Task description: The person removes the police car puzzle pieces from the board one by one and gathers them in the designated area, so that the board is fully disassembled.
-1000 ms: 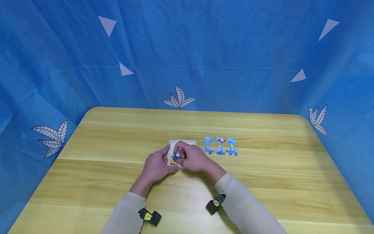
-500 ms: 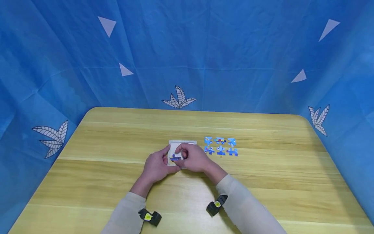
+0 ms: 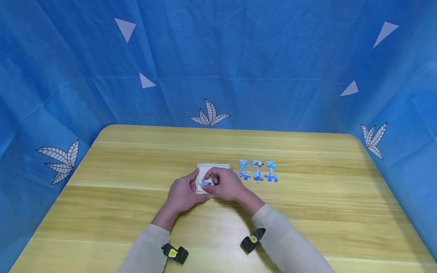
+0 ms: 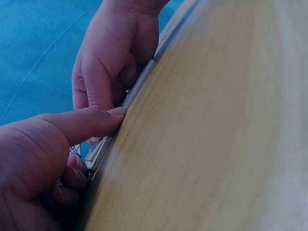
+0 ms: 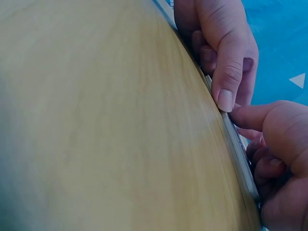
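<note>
A white-framed puzzle tray (image 3: 223, 165) lies flat on the table. My left hand (image 3: 182, 194) holds its left side, with the thumb along the front edge; the left wrist view shows this thumb (image 4: 91, 126) pressed at the tray's rim. Over the tray's lower left corner, my right hand (image 3: 227, 184) pinches a small blue jigsaw piece (image 3: 203, 182) between thumb and curled index finger. The right hand covers much of the tray's right half. In the right wrist view the tray edge (image 5: 238, 154) shows side-on and the piece is hidden.
Right of the tray, several loose blue jigsaw pieces (image 3: 258, 175) lie in two rows. The wooden table (image 3: 153, 151) extends around both hands, with a blue curtain (image 3: 273, 57) behind it.
The jigsaw piece was raised and tilted under the right fingers; now it lies flatter, low in the tray's left corner. The right index finger has shifted slightly. The left hand has stayed put.
</note>
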A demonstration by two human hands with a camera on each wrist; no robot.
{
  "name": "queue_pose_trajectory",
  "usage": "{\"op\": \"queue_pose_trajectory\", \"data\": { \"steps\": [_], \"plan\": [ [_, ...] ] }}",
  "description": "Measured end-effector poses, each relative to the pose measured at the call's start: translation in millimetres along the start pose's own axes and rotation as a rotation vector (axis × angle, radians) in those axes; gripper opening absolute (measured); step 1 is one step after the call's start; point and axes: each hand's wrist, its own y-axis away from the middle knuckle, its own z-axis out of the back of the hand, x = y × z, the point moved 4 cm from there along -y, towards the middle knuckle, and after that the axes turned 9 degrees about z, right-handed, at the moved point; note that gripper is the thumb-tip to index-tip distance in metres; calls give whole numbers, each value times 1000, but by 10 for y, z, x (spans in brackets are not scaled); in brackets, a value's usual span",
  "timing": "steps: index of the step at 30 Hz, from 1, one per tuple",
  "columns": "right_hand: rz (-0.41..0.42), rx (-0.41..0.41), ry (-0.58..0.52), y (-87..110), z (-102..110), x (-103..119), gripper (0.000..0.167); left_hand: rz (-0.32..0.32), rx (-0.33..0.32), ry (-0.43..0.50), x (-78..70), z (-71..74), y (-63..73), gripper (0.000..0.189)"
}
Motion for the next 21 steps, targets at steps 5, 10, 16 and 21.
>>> {"op": "queue_pose_trajectory", "data": {
  "steps": [5,10,16,21],
  "plan": [
    [-11,-4,-8,-1,-9,-10,18,2,-7,-6,10,-12,-11,99],
    [-50,-6,-37,-2,-11,-17,15,9,-5,2,16,-21,-24,100],
    [-102,-10,-83,-4,-20,-29,8,16,-11,6,19,-23,-22,100],
    [-110,-13,-70,-5,-15,-31,3,20,-8,18,15,-29,-17,99]
  ]
}}
